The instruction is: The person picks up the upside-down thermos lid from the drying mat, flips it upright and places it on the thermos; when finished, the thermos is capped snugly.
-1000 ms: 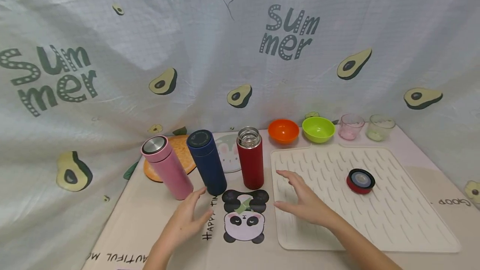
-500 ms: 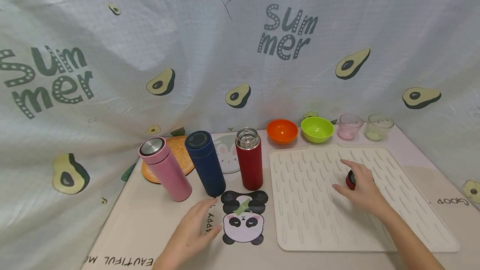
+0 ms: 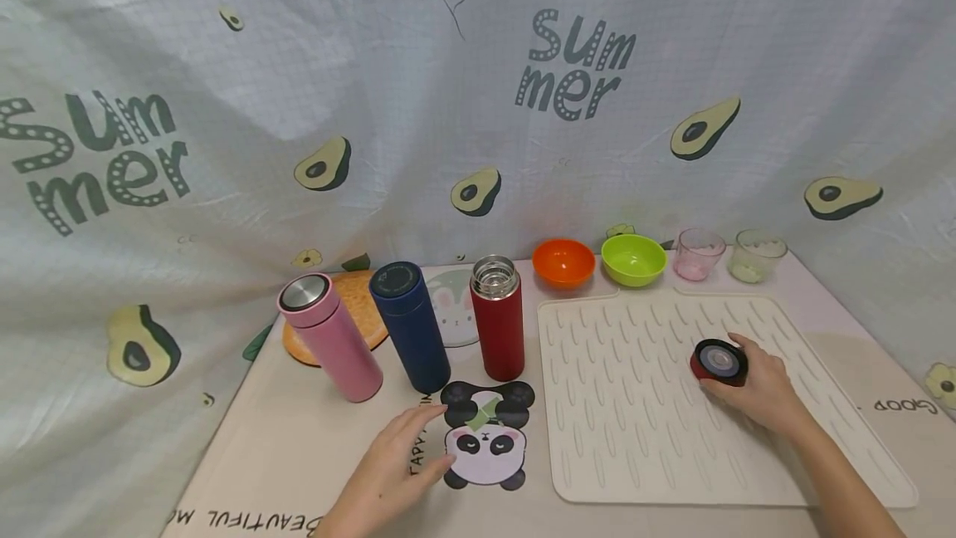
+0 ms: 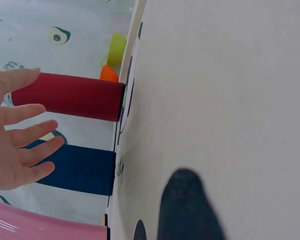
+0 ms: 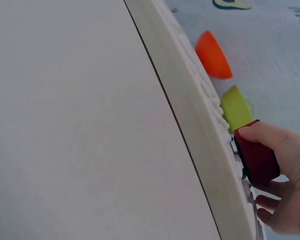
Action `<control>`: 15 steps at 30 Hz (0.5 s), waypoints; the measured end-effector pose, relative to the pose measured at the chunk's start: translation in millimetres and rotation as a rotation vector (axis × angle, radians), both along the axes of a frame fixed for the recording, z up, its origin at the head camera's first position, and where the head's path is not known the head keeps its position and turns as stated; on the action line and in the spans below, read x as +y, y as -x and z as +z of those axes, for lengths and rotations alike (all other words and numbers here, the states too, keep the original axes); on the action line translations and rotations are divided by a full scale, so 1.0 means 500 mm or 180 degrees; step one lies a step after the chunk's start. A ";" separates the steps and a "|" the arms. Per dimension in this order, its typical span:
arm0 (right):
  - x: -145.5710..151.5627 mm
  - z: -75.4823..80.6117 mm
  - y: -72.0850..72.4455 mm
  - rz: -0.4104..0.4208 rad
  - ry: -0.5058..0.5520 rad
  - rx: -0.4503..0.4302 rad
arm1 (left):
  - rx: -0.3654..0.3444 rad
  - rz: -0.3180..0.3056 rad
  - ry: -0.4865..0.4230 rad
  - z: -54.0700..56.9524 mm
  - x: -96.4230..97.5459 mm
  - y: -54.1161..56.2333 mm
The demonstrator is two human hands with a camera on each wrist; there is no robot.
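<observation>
- A pink bottle stood upright on the table, its cap fitted, in front of an orange round print.
- The person's left hand was raised above the table, on the near side of the bottles; its fingers were spread, thumb held apart.
- A blue bottle stood upright and capped, just beyond that hand.
- A panda print lay just right of the left hand.
- A red bottle stood upright, its steel mouth uncovered.
- An orange bowl and a lime-green bowl sat side by side at the rear, followed by a pink glass.
- The lid, red with a black rim, was over the ribbed mat, underside facing up; contact with the mat could not be determined.
- A greenish glass stood behind the mat.
- The right hand pinched the lid between thumb and fingers.
</observation>
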State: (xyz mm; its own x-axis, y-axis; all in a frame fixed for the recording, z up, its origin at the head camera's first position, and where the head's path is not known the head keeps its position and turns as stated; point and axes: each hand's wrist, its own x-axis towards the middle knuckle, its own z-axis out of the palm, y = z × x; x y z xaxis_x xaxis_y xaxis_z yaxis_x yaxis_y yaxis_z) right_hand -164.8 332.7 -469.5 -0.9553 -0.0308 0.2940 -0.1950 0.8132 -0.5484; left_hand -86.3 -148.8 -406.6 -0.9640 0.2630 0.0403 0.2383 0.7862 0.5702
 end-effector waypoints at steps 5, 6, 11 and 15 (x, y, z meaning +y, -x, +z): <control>-0.007 0.003 0.001 0.0062 0.0073 0.0053 | -0.0276 -0.0067 -0.0284 0.002 0.005 0.001; -0.014 0.006 0.001 0.0074 0.0093 0.0040 | -0.0316 -0.0086 -0.0344 0.002 0.007 0.002; -0.083 0.034 0.000 0.0322 0.0209 -0.0131 | -0.0376 -0.0270 -0.0631 0.000 0.022 0.006; -0.156 0.064 -0.004 0.0605 0.0267 -0.0129 | -0.0394 -0.0417 -0.0796 0.001 0.047 0.015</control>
